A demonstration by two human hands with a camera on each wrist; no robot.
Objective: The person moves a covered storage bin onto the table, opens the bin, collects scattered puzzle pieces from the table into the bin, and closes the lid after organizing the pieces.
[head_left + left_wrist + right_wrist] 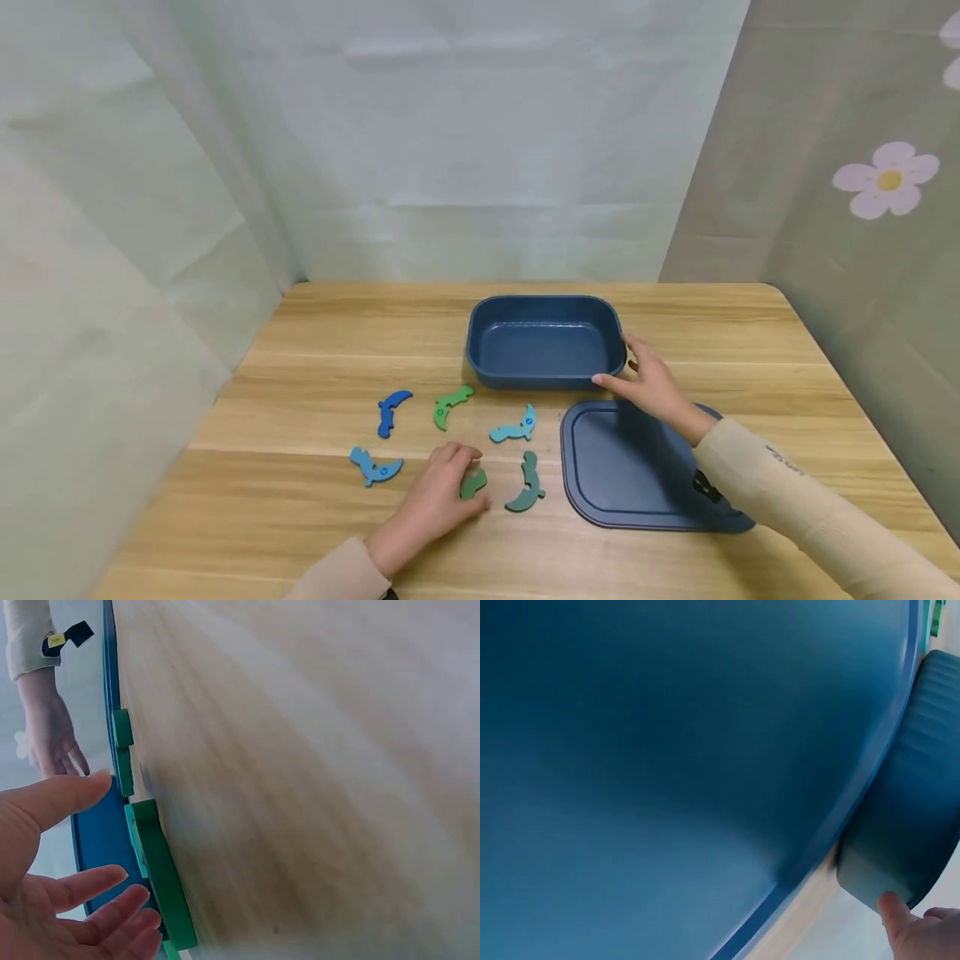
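Head view: dark blue box (545, 342) at table (315, 533) centre-back, open top, nothing inside. Matching lid (637, 471) flat on table just in front & to the right, sleeve crossing its right part. Right hand (654, 385) at box's near-right corner, thumb on the front wall, fingers at the side wall, lightly curved; looks like a loose hold on the corner, not a clench. Left hand (438, 496) flat-ish on table, fingertips on dark green piece (473, 483), which is mostly covered, shape hard to read. Other pieces loose on the table, none in box: teal-green piece (527, 483) just right of it, light blue piece (514, 427) and bright green piece (451, 406) behind, blue piece (392, 412) and mid-blue piece (373, 466) to the left.

Left wrist view: tilted, table blurred. Left hand (60, 900) w/ fingers straight and spread, gripping nothing. Dark green piece (161, 881) edge-on just beside the fingertips; contact unclear here. Teal-green piece (121, 750) beyond, lid (101, 840) behind, right hand (49, 739) far off, cut by frame edge.

Right wrist view: almost all lid (667, 772), very close, soft focus. Box (907, 817) wall at right, cut off. Only thumb tip of right hand (922, 934) in frame, touching the wall's lower edge; rest out of shot.
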